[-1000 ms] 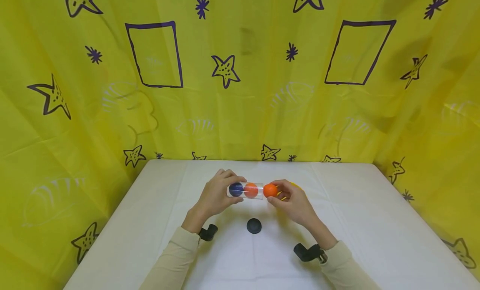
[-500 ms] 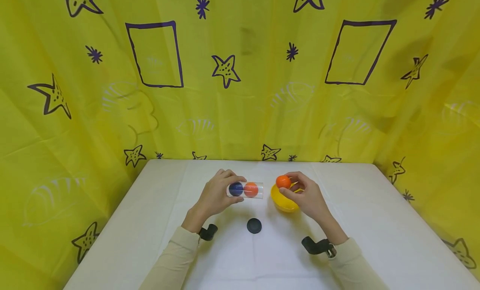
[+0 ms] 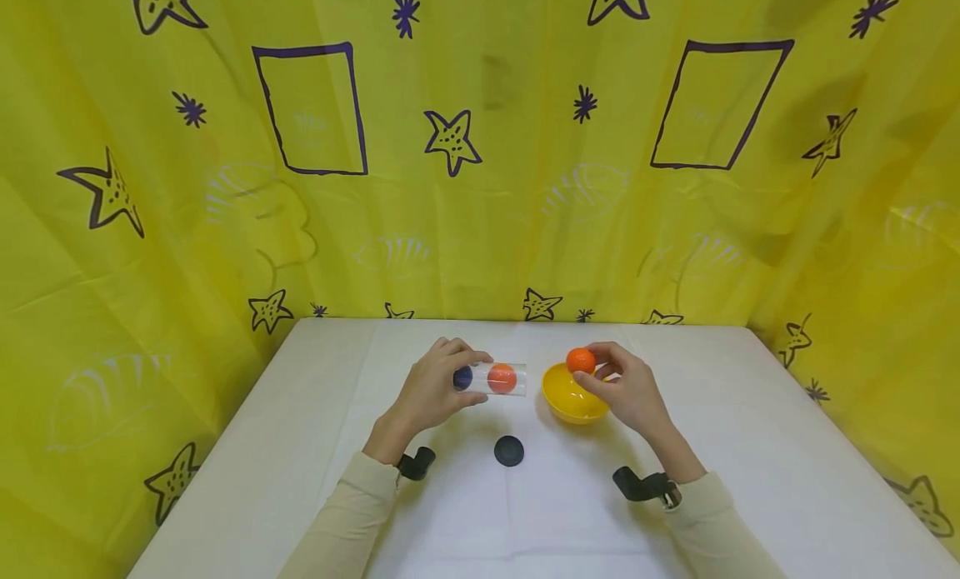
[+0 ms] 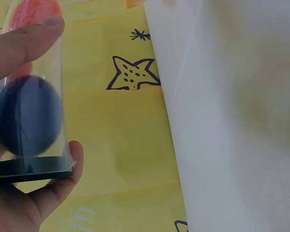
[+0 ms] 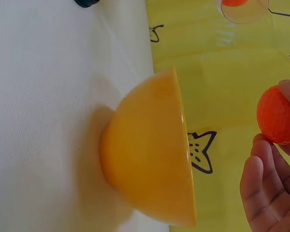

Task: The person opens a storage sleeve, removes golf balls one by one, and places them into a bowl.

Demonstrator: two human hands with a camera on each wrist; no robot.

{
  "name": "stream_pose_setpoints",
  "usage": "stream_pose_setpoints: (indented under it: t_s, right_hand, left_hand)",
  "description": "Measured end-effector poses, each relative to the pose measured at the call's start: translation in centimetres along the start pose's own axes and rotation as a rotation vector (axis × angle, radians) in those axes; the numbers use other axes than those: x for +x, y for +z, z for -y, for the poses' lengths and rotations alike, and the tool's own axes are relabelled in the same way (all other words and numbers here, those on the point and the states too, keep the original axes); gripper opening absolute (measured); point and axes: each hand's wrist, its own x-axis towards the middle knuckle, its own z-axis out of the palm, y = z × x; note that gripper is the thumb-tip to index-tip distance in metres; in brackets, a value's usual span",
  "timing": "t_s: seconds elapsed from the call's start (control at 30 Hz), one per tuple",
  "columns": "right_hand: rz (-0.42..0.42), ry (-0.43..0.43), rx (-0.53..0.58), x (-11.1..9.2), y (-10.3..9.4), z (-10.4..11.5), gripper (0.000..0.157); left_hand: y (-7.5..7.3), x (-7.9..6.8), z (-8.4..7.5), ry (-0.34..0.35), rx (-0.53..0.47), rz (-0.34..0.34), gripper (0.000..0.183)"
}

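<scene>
Ball (image 3: 581, 361) is being pinched above the bowl (image 3: 573, 416) by the right hand (image 3: 630, 387); left of the bowl, the tube (image 3: 480, 381) is being gripped by the left hand (image 3: 429, 389). Seemingly light and hard, the ball is being held best around its middle.

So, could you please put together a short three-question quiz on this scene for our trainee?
1. True or false: the left hand holds the clear tube upright.
2. What does the right hand hold: A, a yellow bowl; B, an orange ball; C, a black disc?
3. Fill in: inside the tube, one ball is orange and the other is ___.
Key: 1. False, it is held sideways; 2. B; 3. dark blue.
</scene>
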Motion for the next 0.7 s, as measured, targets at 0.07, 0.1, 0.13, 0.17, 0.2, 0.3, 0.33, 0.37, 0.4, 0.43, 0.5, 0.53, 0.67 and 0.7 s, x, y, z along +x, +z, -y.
stream_pose_setpoints:
  t_s: [0.07,0.1,0.13,0.17,0.2,0.3,0.33,0.37,0.4,0.43,0.5,0.53,0.67,0.7]
  right_hand:
    - [-0.004,0.006,-0.007,0.1,-0.1,-0.2,0.046]
    - [-0.006,0.005,-0.009,0.1,-0.1,-0.3,0.046]
    - [-0.009,0.001,-0.012,0.1,-0.2,-0.4,0.046]
    - [-0.013,-0.004,-0.016,0.1,-0.2,-0.5,0.046]
    - [-0.016,-0.012,-0.019,0.1,-0.3,-0.6,0.046]
    - [-0.023,-0.023,-0.033,0.2,-0.3,-1.0,0.047]
    - [-0.023,-0.022,-0.039,0.2,-0.3,-1.1,0.047]
    - [-0.022,-0.019,-0.045,0.2,-0.3,-1.2,0.048]
    - [-0.02,-0.016,-0.053,0.2,-0.3,-1.3,0.048]
    - [-0.018,-0.011,-0.058,0.3,-0.3,-1.4,0.047]
    - [-0.012,-0.005,-0.067,0.3,-0.2,-1.6,0.048]
    - [-0.009,-0.002,-0.07,0.3,-0.2,-1.7,0.048]
    - [0.009,0.01,-0.081,0.4,0.0,-2.3,0.049]
    - [0.015,0.011,-0.084,0.4,0.0,-2.4,0.05]
  left_hand:
    - [0.0,0.0,0.0,-0.007,-0.001,0.007,0.046]
    - [0.0,0.0,-0.1,-0.009,-0.004,0.008,0.046]
    - [0.0,0.0,-0.1,-0.012,-0.006,0.009,0.046]
    - [-0.1,0.0,-0.1,-0.014,-0.008,0.009,0.046]
    - [-0.1,0.0,-0.1,-0.015,-0.011,0.008,0.045]
    - [-0.1,0.0,-0.1,-0.014,-0.017,0.003,0.045]
    - [-0.1,0.0,-0.1,-0.013,-0.015,0.004,0.045]
    - [-0.1,0.0,-0.1,-0.011,-0.015,0.003,0.046]
    - [-0.2,0.0,-0.1,-0.01,-0.015,0.003,0.046]
    - [-0.2,0.0,-0.1,-0.009,-0.013,0.002,0.045]
    - [-0.2,0.0,-0.1,-0.007,-0.008,0.001,0.045]
    - [-0.2,0.0,0.0,-0.006,-0.005,0.0,0.045]
    - [-0.1,-0.1,0.1,-0.005,-0.003,-0.004,0.046]
    - [-0.1,0.0,0.1,-0.005,-0.005,-0.005,0.046]
